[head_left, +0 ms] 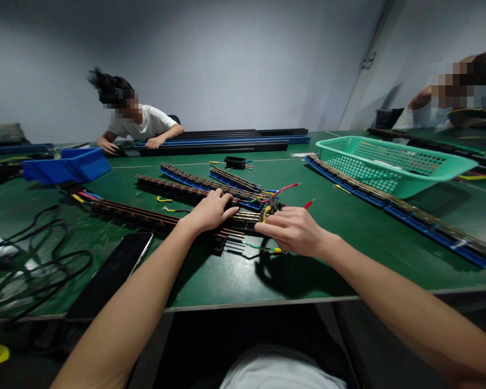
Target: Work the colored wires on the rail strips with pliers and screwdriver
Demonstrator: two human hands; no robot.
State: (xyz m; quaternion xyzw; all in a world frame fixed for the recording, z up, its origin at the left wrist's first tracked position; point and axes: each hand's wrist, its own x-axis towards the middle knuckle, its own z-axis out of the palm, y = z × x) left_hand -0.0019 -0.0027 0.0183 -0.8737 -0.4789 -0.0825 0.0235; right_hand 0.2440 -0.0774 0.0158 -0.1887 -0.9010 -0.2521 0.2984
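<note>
My left hand (210,212) lies across a black conductor rail strip (247,215) with bright metal bars, its fingers curled over the far side and the thumb pointing right. At the strip's right end, my right hand (294,231) is closed, pinching the wired end. Yellow wire (266,214) and a dark fitting (274,204) show beside its fingertips; what lies inside the grip is partly hidden. A red wire (288,187) sticks up beyond the knuckles. Below the hand, a green wire with a yellow sleeve (277,250) pokes out. Another copper-barred strip (137,213) passes under my left wrist.
Blue-based rail strips (186,175) lie behind my hands. A green basket (405,178) and a long curved strip (409,213) are at right. At left are a blue bin (71,165), a phone (111,273) and tangled black cables (36,265). Two people work across the table.
</note>
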